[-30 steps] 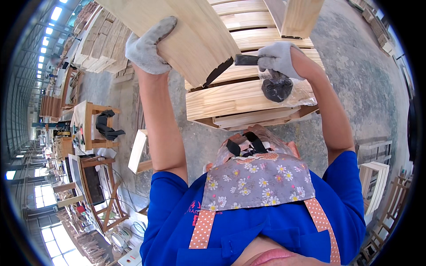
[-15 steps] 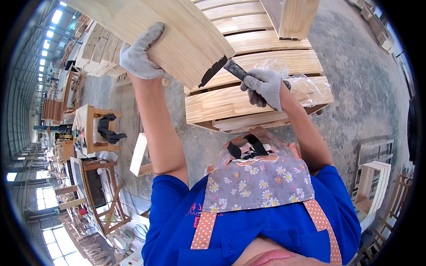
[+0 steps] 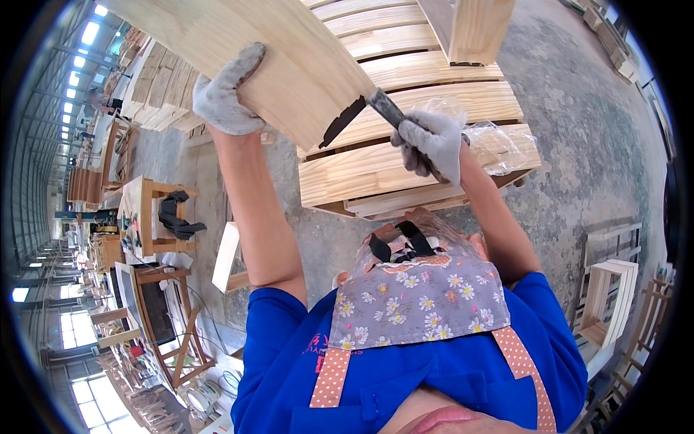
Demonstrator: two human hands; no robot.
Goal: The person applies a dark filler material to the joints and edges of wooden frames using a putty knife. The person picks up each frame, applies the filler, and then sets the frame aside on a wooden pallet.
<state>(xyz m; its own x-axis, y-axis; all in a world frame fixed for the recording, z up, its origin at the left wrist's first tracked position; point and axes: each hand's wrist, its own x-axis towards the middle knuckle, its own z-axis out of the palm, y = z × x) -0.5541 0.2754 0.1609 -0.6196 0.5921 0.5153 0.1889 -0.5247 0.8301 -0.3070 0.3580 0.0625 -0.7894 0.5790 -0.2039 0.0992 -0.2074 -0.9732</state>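
Note:
My left hand, in a grey work glove, grips the lower edge of a curved pale wooden panel held up in front of me. My right hand, also gloved, is shut on a dark putty knife. Its blade tip touches the panel's end, where a dark streak of filler runs along the edge. Below the panel lies a stack of slatted wooden pieces.
A clear plastic bag lies on the stack's right side. A wooden frame stands on the stack behind. Workbenches and wooden frames line the left aisle; more frames stand on the concrete floor at right.
My right hand has come up off the slatted stack with the putty knife, bringing its blade against the dark-streaked end of the panel. My left hand keeps its hold on the panel.

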